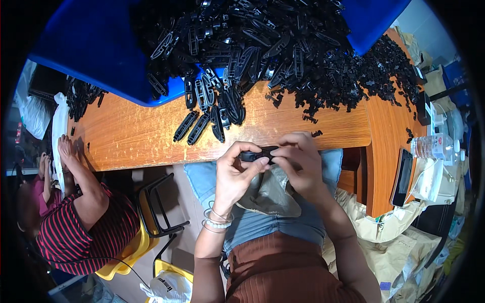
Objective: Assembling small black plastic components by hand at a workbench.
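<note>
In front of my body, just off the near table edge, I hold a long black plastic piece [248, 156] with rounded ends. My left hand [231, 171] pinches its left part between thumb and fingers. At the other end, the fingertips of my right hand [303, 164] are closed on the piece; whether they also hold a smaller part is hidden. Several similar black pieces [198, 128] lie on the wooden table [136, 131] beyond my left hand. An open plastic bag [275, 194] rests on my lap under both hands.
A blue bin [96, 50] spills a large heap of black pieces [242, 55] onto the table. Small black parts [348, 81] pile up at right. A phone [402, 177] and a clear bottle [435, 146] are far right. Another person [91, 227] works at left, by yellow chairs [136, 252].
</note>
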A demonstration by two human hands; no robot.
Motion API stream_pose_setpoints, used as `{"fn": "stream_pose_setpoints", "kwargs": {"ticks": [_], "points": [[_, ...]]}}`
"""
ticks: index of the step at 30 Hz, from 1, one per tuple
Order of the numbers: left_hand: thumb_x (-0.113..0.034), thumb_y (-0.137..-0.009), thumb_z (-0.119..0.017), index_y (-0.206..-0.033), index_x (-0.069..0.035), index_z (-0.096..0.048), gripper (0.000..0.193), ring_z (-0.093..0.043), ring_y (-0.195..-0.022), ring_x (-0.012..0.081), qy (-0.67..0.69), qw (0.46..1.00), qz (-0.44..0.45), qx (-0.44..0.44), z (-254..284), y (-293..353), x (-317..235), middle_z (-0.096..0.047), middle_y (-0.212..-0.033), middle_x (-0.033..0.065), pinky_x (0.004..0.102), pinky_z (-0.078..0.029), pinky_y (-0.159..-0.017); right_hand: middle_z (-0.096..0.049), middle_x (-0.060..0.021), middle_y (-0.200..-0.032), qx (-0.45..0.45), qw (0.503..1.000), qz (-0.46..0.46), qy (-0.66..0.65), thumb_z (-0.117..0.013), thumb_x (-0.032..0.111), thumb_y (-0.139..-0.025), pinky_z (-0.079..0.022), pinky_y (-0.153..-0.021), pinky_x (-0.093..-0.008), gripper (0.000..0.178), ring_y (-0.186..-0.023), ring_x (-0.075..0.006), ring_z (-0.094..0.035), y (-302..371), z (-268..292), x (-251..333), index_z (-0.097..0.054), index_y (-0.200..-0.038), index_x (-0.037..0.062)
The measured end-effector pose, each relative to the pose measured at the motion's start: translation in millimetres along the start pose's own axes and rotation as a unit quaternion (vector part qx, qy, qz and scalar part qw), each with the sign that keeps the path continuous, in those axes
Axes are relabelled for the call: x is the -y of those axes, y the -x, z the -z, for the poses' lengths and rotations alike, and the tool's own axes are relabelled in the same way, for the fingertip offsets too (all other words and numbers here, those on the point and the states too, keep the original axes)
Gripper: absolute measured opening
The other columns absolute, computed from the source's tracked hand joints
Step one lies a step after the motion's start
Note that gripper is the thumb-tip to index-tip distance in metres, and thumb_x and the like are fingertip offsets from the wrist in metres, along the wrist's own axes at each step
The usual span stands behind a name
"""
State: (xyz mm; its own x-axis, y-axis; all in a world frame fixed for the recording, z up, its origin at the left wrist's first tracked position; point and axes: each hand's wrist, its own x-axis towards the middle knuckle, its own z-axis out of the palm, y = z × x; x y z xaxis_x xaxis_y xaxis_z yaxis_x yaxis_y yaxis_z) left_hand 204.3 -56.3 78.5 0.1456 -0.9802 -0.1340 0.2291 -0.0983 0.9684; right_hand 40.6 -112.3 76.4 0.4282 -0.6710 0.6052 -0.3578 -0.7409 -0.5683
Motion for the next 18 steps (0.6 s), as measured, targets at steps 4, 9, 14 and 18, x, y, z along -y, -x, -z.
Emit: {"fn": "stream_pose_setpoints", "kwargs": {"ticks": [4,9,14,18], "points": [[0.007,-0.08,-0.064,-0.092,0.003,-0.058,0.014,-0.065,-0.07,0.0102,-0.093,0.994,-0.06,0.008,2,5,7,-0.065,-0.086,0.0071,0.0201,-0.052,-0.062,-0.06,-0.0085,-0.086,0.09,0.937,-0.241,-0.237,-0.066,0.004,-0.078,-0.041,-0.064,-0.027,0.02,-0.072,-0.0175,-0.055,7,2,4,-0.065,-0.097,0.0019],[0.0,-0.084,-0.062,-0.096,0.003,-0.063,0.012,-0.063,-0.068,0.0091,-0.07,0.997,-0.009,0.03,6,8,0,-0.066,-0.079,0.0057,0.021,-0.05,-0.061,-0.064,-0.0108,-0.085,0.098,0.937,-0.221,-0.253,-0.067,0.006,-0.078,-0.045,-0.064,-0.0282,0.023,-0.071,-0.0215,-0.06,13,-3,-2,-0.064,-0.1,0.0021],[-0.014,-0.088,-0.062,-0.089,0.002,-0.067,0.016,-0.064,-0.069,0.0144,-0.318,0.93,-0.152,-0.104,39,-5,0,-0.066,-0.074,0.0086,0.0265,-0.048,-0.061,-0.063,-0.0127,-0.084,0.217,0.945,-0.078,-0.233,-0.065,0.004,-0.078,-0.048,-0.065,-0.0329,0.02,-0.072,-0.0223,-0.061,13,-5,-19,-0.065,-0.097,-0.0007],[-0.019,-0.083,-0.066,-0.088,0.002,-0.064,0.022,-0.062,-0.068,0.0297,-0.546,0.774,-0.174,-0.27,44,-31,-2,-0.064,-0.083,0.0162,0.0379,-0.047,-0.06,-0.06,-0.0132,-0.083,0.052,0.995,-0.088,0.024,-0.067,0.007,-0.077,-0.047,-0.066,-0.0364,0.015,-0.073,-0.0262,-0.059,-30,-19,-34,-0.064,-0.089,-0.0017]]}}
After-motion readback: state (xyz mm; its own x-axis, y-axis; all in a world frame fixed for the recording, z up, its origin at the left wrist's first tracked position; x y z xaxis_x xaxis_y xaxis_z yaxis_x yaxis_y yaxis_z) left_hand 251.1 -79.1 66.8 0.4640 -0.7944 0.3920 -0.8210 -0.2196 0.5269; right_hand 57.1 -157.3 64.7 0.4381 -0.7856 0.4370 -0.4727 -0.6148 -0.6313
